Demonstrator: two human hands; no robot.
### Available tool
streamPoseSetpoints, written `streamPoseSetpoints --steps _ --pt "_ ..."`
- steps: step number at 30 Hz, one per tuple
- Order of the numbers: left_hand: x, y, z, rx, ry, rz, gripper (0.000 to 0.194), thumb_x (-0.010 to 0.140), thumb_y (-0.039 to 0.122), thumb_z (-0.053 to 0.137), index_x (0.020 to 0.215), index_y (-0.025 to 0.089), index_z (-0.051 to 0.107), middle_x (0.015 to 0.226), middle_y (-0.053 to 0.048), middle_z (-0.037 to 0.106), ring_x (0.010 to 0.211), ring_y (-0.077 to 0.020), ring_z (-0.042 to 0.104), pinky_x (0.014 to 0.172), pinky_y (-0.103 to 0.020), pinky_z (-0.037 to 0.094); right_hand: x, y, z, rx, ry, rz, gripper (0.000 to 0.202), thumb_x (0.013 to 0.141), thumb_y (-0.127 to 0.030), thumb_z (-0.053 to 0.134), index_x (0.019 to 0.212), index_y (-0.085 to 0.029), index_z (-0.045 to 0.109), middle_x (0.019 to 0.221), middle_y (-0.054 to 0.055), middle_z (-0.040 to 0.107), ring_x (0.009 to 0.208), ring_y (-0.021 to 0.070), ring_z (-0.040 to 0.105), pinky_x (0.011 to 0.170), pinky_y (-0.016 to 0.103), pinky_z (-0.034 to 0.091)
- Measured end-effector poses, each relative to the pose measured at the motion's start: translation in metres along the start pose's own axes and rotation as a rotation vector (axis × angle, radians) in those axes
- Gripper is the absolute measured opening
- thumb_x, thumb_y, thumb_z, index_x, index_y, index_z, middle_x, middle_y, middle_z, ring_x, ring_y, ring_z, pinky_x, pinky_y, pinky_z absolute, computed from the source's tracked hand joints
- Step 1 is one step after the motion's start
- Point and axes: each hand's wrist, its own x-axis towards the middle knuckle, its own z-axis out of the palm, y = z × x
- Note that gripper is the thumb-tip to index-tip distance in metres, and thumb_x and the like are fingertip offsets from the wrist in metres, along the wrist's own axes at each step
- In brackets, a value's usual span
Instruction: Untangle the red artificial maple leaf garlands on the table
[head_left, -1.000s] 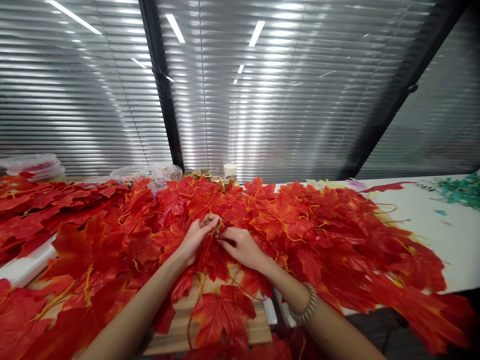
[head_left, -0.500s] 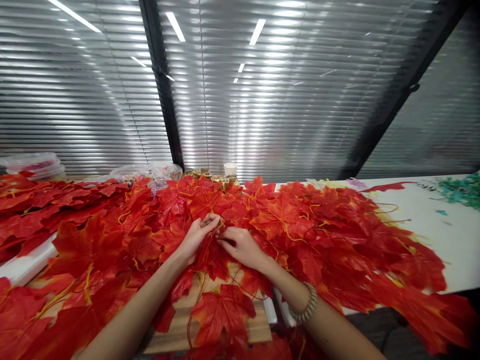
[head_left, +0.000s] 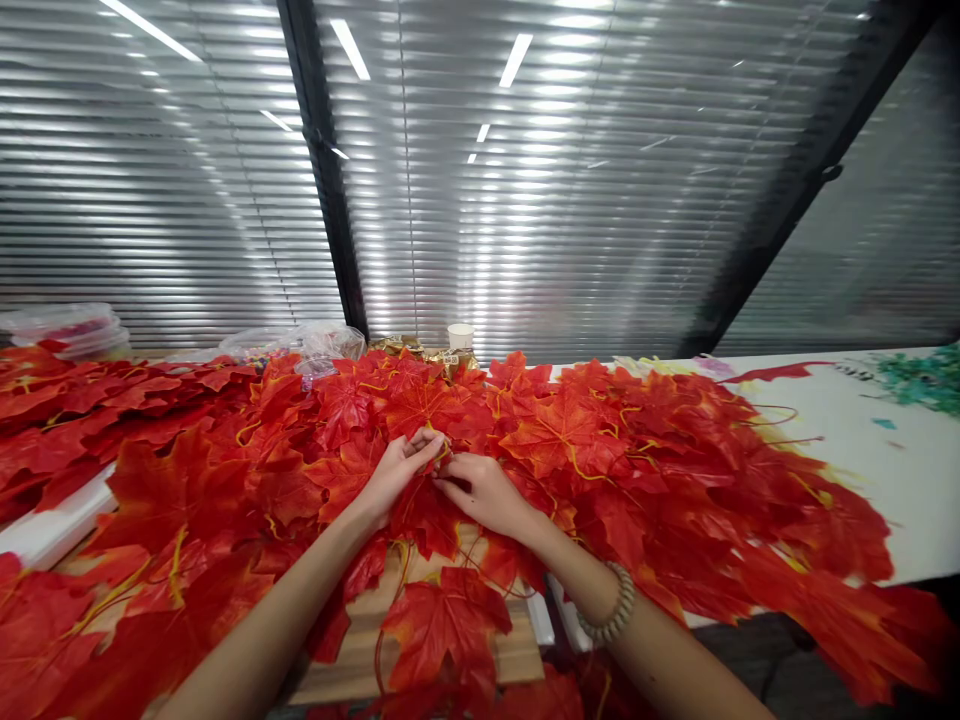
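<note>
My left hand [head_left: 399,470] and my right hand [head_left: 484,490] meet at the middle of a heap of red artificial maple leaves [head_left: 555,430]. Thumb and fingers of both are pinched around the thin yellow stem [head_left: 444,450] of a maple leaf. Part of a red leaf [head_left: 431,522] shows just below my hands. What exactly lies between the fingertips is mostly covered. Closer to me, another maple leaf [head_left: 448,620] rests over a wooden board [head_left: 360,655]. A beaded bracelet [head_left: 616,610] circles my right wrist.
Along the back stand a white paper cup [head_left: 460,337], gold wrapped packets [head_left: 450,362], a clear plastic bag [head_left: 330,342] and lidded containers [head_left: 71,330]. Green pieces [head_left: 926,380] lie on the white table [head_left: 900,460] at right. Blinds [head_left: 487,200] rise behind.
My left fingertips have shifted very slightly right, closer to the right hand. The pinch and everything else look the same.
</note>
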Motion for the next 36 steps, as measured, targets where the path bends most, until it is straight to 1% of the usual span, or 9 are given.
streamPoseSetpoints --steps 5,10,17,25,36 --pt "0.0004 -0.0006 -0.0008 0.057 -0.011 0.022 0.03 0.061 0.039 0.076 0.065 0.015 0.058 0.065 0.003 0.052 0.061 -0.01 0.046 0.059 -0.021 0.034 0.001 -0.0009 -0.0001 -0.003 -0.002 0.003 0.013 0.085 -0.015 0.055 0.075 -0.014 0.062 0.075 0.004 0.063 0.071 0.0132 0.057 0.067 0.022 0.043" --pt "0.0016 -0.0021 -0.0024 0.096 -0.049 0.044 0.029 0.066 0.04 0.073 0.068 0.015 0.06 0.065 0.002 0.053 0.062 -0.0107 0.046 0.06 -0.022 0.034 0.0015 -0.0009 0.0005 -0.006 -0.007 0.005 0.013 0.085 -0.014 0.055 0.075 -0.014 0.063 0.075 0.005 0.063 0.071 0.0139 0.057 0.067 0.022 0.043" --pt "0.0 0.0003 -0.0008 0.146 -0.058 0.052 0.03 0.066 0.043 0.072 0.068 0.015 0.06 0.064 0.002 0.051 0.061 -0.0114 0.045 0.06 -0.022 0.034 0.0015 -0.0019 -0.0003 -0.002 -0.008 0.001 0.011 0.084 -0.012 0.055 0.077 -0.014 0.063 0.076 0.005 0.064 0.071 0.014 0.058 0.068 0.022 0.044" --pt "0.0008 -0.0014 -0.0023 0.203 -0.077 0.073 0.027 0.07 0.041 0.07 0.069 0.015 0.062 0.065 0.001 0.054 0.063 -0.0121 0.047 0.062 -0.022 0.035 0.0004 -0.0016 -0.0009 -0.002 0.009 -0.008 0.013 0.083 -0.012 0.057 0.072 -0.013 0.063 0.071 0.004 0.062 0.065 0.0122 0.055 0.062 0.021 0.041" --pt "0.0 -0.0015 -0.0016 0.221 -0.093 0.084 0.025 0.07 0.04 0.069 0.07 0.016 0.064 0.066 0.001 0.056 0.064 -0.0126 0.049 0.063 -0.022 0.037 0.0006 0.0003 0.001 -0.037 0.003 -0.014 0.014 0.083 -0.014 0.056 0.071 -0.014 0.064 0.069 0.004 0.061 0.064 0.0121 0.054 0.061 0.021 0.04"
